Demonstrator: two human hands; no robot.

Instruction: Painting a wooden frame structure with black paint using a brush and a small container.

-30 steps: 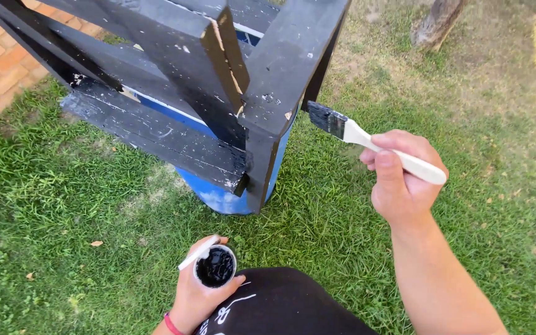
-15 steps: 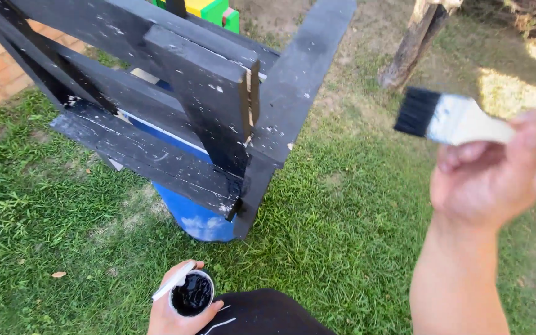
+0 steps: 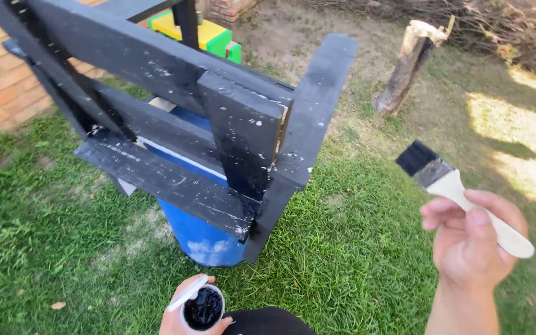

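Right hand (image 3: 473, 245) lowered brush (image 3: 454, 186) since earlier.

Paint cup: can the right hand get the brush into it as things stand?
Probably yes. The paint cup sits open-topped in the left hand, low near the body, though a white stick lies across its rim. The right hand holds the brush up in open air, with only grass between them.

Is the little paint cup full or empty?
Not empty: the small white cup in the left hand shows glossy black paint inside, near the rim. How deep it goes cannot be told.
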